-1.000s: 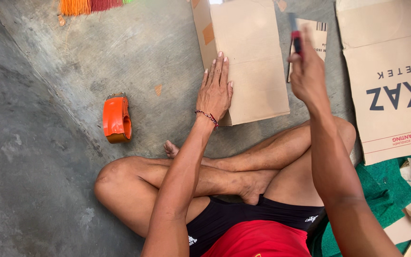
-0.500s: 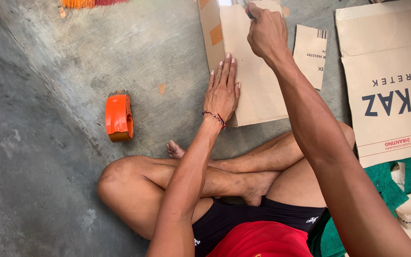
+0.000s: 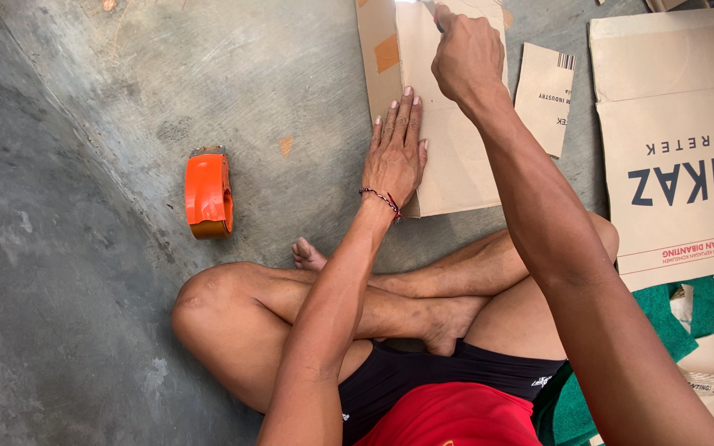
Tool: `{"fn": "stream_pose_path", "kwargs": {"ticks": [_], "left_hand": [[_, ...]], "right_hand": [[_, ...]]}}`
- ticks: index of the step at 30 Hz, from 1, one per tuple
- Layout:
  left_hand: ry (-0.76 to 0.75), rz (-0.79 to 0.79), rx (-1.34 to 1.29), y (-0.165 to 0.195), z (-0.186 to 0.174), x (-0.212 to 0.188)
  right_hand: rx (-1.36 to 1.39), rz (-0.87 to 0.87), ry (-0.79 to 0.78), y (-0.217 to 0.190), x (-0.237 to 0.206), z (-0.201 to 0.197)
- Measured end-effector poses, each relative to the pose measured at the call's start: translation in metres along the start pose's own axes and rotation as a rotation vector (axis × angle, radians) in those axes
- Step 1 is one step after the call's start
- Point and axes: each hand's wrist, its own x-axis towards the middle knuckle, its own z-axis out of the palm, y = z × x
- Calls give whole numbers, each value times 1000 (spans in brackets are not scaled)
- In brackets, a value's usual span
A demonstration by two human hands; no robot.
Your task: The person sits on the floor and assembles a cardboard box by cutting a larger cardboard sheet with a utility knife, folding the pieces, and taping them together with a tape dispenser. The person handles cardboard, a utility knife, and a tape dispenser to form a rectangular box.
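Your left hand (image 3: 397,153) lies flat, fingers spread, pressing a plain brown cardboard sheet (image 3: 448,124) onto the rough grey concrete floor (image 3: 126,99). Your right hand (image 3: 466,58) is fisted at the sheet's far end around a thin tool (image 3: 430,10), mostly hidden. A smaller cardboard flap (image 3: 545,97) lies just right of the sheet, and a large printed carton panel (image 3: 675,149) beyond that. A glossy orange tape dispenser (image 3: 208,194) sits well left of the sheet. Green cloth (image 3: 704,301) bunches by your right knee.

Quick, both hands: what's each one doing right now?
Left hand: open, flat on the cardboard sheet.
Right hand: closed in a fist around a thin tool, mostly hidden.
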Motion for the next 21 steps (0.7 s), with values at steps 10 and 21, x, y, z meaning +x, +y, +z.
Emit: {"fn": "stream_pose_path", "kwargs": {"ticks": [10,21], "left_hand": [[-18,-11,5,-1,0,0],[-32,-19,66,3,-2,2]], "right_hand": [[-32,1,4,7,0,18],[-73,-1,11,-6,2,18]]}}
